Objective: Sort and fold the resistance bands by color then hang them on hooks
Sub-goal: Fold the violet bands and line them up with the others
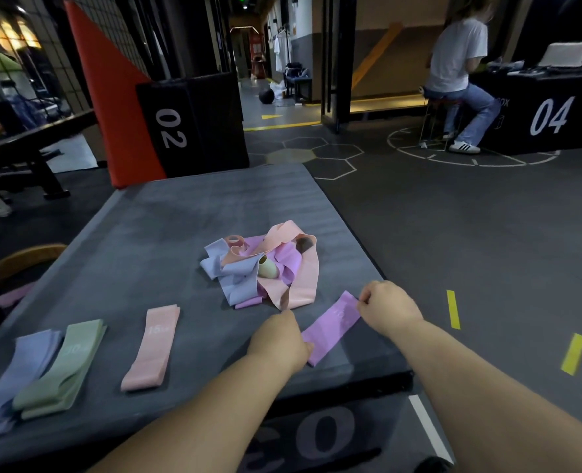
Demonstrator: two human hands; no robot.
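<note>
A purple band (332, 327) lies flat and slantwise on the grey platform (166, 227), near its front right corner; the left hand (281, 339) pinches its near end with fingers curled over the edge; the right hand (386, 310) pinches the far end the same way, so the strip runs straight between them.

At twelve o'clock from the hands, close by, sits a tangled pile (265, 268) of loose bands (pink, purple and pale blue, with one small green roll showing in the middle); its nearest pink loop lies just beside the left hand's knuckles.

Out at nine o'clock a folded pink band (153, 348) lies alone, its printed figures too blurred to read; round toward eight o'clock a folded green band (62, 365) rests partly over a folded blue band (23, 363), the two touching, at the platform's left front edge.

On the floor at three o'clock are two yellow tape strips (452, 308); at eleven o'clock, beyond the platform, a black box (194, 121) marked 02 stands against an orange pad (108, 97); at one o'clock, well apart, a person (460, 56) sits on a stool (436, 121) at a black counter (538, 110) marked 04.
</note>
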